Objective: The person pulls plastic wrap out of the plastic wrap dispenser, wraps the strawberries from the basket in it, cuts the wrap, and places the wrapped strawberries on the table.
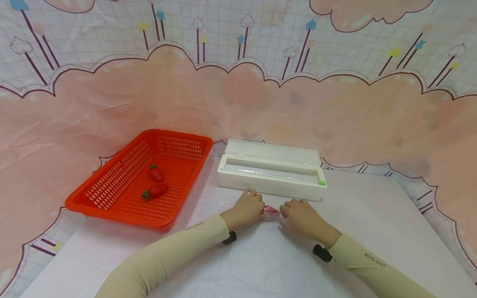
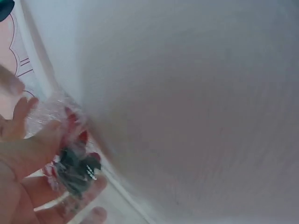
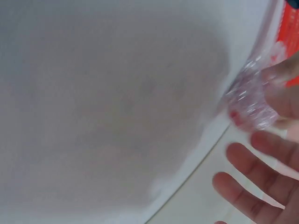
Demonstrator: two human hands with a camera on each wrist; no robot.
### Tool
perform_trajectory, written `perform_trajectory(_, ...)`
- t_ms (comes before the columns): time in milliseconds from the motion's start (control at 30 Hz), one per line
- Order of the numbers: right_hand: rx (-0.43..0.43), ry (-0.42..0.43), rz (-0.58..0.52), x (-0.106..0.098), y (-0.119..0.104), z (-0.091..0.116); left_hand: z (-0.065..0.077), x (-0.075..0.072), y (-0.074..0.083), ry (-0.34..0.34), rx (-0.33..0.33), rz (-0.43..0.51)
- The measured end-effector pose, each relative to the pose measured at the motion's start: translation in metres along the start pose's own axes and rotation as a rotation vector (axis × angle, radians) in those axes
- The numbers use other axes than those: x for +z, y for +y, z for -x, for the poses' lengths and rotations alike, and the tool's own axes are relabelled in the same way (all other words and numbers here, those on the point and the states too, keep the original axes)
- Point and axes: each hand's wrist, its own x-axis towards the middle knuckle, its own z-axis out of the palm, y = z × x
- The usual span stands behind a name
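Note:
A strawberry (image 1: 270, 211) bundled in crinkled clear plastic wrap lies between my two hands over the table. My left hand (image 1: 246, 210) holds it, thumb on one side and fingers on the other. Its dark green leaves show through the wrap in the left wrist view, and the red body (image 2: 72, 123) points away from that palm. Close to the red end is my right hand (image 1: 306, 221), its fingers (image 3: 254, 172) spread apart and holding nothing. In the right wrist view the wrap (image 3: 252, 100) looks bunched and shiny beside the thumb.
Just beyond my hands stands a white plastic-wrap dispenser box (image 1: 270, 188) with its lid raised and a green piece at its right end. To the left, a red plastic basket (image 1: 188, 194) contains two strawberries (image 1: 157, 190). A patterned cloth (image 1: 261, 111) hangs behind the white table.

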Motion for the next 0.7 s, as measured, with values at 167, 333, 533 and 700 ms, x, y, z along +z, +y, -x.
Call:
perform_trajectory(167,0.037,0.023,-0.01,0.005,0.006,-0.004,-0.001,0.004,0.002,0.023,0.033,-0.018)
perform_trajectory(333,0.002,0.021,-0.023,0.011,0.006,-0.006,0.003,0.007,-0.003,0.017,0.047,-0.018)
perform_trajectory(533,0.024,0.058,0.016,0.011,0.006,-0.005,0.016,-0.001,-0.016,0.0,-0.001,0.005)
perform_trajectory(700,0.07,0.048,0.015,0.009,0.006,-0.005,0.024,-0.004,-0.024,0.023,0.019,0.045)
